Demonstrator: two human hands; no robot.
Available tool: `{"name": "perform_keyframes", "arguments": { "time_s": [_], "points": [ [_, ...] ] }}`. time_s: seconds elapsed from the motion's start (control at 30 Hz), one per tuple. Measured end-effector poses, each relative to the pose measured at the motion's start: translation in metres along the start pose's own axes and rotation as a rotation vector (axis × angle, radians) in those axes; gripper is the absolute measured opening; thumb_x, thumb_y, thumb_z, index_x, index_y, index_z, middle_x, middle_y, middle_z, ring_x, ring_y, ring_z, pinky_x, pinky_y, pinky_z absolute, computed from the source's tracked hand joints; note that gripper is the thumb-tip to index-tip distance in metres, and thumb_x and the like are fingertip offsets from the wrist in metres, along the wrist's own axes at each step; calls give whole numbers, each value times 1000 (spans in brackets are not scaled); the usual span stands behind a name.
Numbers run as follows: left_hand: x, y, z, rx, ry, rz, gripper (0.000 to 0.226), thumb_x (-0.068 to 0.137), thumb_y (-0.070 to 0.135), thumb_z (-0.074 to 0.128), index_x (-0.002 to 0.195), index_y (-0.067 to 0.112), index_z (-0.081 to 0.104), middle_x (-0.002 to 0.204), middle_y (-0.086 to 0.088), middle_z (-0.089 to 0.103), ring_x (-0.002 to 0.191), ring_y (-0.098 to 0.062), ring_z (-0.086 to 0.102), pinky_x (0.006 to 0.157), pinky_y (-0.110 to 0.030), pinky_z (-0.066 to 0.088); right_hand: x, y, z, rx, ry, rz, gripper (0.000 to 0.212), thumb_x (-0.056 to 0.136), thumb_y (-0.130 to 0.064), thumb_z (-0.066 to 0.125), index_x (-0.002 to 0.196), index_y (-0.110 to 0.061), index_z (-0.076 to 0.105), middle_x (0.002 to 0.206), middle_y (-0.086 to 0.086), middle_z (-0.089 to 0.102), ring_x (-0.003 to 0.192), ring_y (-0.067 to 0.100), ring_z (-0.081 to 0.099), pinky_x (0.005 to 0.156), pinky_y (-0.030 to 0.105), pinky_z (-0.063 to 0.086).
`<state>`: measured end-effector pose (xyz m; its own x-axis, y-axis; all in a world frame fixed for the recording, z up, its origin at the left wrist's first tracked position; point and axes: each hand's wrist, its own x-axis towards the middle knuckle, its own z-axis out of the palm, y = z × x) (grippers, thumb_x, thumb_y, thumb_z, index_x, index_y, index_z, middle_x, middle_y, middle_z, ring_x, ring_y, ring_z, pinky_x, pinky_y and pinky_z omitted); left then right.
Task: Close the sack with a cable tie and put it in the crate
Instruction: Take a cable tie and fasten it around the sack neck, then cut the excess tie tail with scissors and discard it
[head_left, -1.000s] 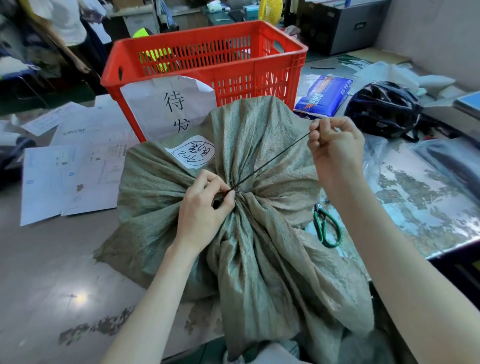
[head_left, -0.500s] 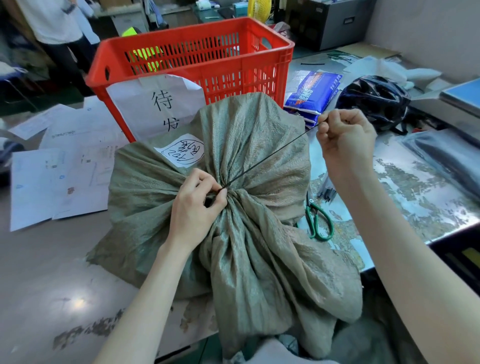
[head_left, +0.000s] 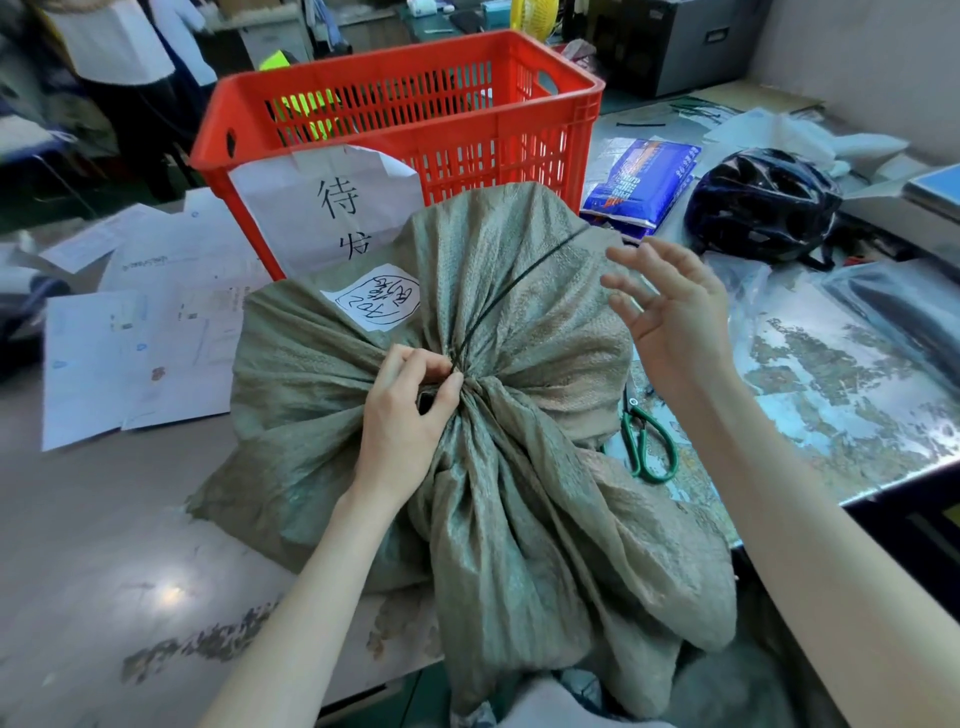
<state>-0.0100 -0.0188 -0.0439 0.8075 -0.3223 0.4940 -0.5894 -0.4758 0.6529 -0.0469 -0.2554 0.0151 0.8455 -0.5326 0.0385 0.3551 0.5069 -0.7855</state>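
Observation:
A grey-green woven sack (head_left: 524, 467) lies on the table in front of me, its mouth gathered into a bunch at the middle. A thin black cable tie (head_left: 511, 291) circles that neck, and its long tail sticks up and to the right over the sack. My left hand (head_left: 410, 410) pinches the gathered neck at the tie's head. My right hand (head_left: 670, 312) hovers to the right of the tail with fingers spread, touching nothing. The red plastic crate (head_left: 540, 130) stands just behind the sack, with a white paper sign taped to its front.
Green-handled scissors (head_left: 644, 441) lie on the table right of the sack. A black helmet (head_left: 763, 202) and a blue packet (head_left: 644, 182) sit at the back right. Loose papers (head_left: 130, 332) cover the left side. A person stands at the back left.
My right hand has let go of the cable tie's tail and opened; the tail now stands free. My left hand still holds the sack's neck.

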Motion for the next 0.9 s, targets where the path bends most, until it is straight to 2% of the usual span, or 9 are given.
{"name": "perform_keyframes", "arguments": {
  "time_s": [0.13, 0.27, 0.37, 0.43, 0.53, 0.6, 0.67, 0.77, 0.9],
  "points": [
    [-2, -4, 2, -8, -3, -22, 8, 91, 13, 61, 89, 6, 60, 89, -5, 53, 82, -14, 52, 79, -19, 41, -1, 8, -17, -127, 80, 35, 12, 88, -3, 58, 97, -9, 52, 86, 11, 70, 59, 15, 63, 51, 21, 51],
    [-4, -9, 6, -36, 7, -41, 9, 92, 14, 59, 90, 6, 60, 89, -5, 53, 82, -14, 52, 78, -19, 41, -1, 23, -49, -308, 265, 81, 14, 85, 2, 59, 90, -10, 55, 74, 6, 68, 52, 12, 59, 48, 19, 47],
    [-6, -11, 10, -69, 23, -62, 12, 92, 19, 57, 89, 8, 59, 88, -5, 53, 81, -15, 52, 78, -19, 41, -1, 39, -81, -489, 404, 112, 12, 84, 6, 56, 91, -4, 56, 75, 10, 62, 47, 9, 56, 45, 17, 46],
    [-7, -13, 12, -87, 30, -70, 15, 92, 23, 54, 89, 9, 59, 87, -5, 53, 81, -15, 52, 78, -19, 41, -1, 53, -104, -640, 450, 158, 14, 83, 7, 55, 96, 1, 57, 76, 12, 61, 54, 15, 58, 44, 17, 46],
    [-7, -15, 13, -102, 36, -73, 20, 91, 28, 53, 89, 9, 59, 87, -4, 54, 82, -15, 54, 78, -20, 42, -1, 73, -130, -940, 421, 242, 10, 82, 4, 58, 87, -5, 58, 90, 16, 63, 79, 28, 60, 59, 31, 50],
    [-7, -16, 13, -104, 31, -76, 20, 91, 29, 52, 90, 10, 59, 87, -4, 53, 82, -15, 54, 78, -20, 42, -3, 83, -140, -1165, 348, 287, 13, 83, -1, 62, 95, -1, 57, 95, 15, 60, 84, 27, 56, 68, 36, 45],
    [-7, -16, 13, -106, 28, -78, 20, 91, 29, 52, 90, 10, 58, 87, -4, 53, 82, -14, 53, 78, -18, 41, -4, 91, -147, -1362, 255, 301, 19, 84, -6, 64, 97, 1, 52, 94, 17, 58, 81, 26, 50, 66, 35, 39],
    [-7, -17, 12, -104, 23, -80, 21, 92, 29, 52, 90, 9, 58, 87, -3, 53, 82, -14, 54, 78, -19, 42, -7, 101, -149, -1617, 109, 301, 20, 82, -7, 62, 90, -1, 45, 88, 22, 56, 72, 30, 49, 59, 40, 39],
    [-7, -18, 12, -103, 17, -77, 20, 92, 28, 52, 90, 9, 58, 87, -2, 53, 82, -14, 53, 78, -18, 41, -11, 104, -144, -1735, 49, 357, 31, 77, -8, 64, 92, -8, 37, 74, 13, 50, 64, 28, 52, 48, 35, 37]
  ]
}}
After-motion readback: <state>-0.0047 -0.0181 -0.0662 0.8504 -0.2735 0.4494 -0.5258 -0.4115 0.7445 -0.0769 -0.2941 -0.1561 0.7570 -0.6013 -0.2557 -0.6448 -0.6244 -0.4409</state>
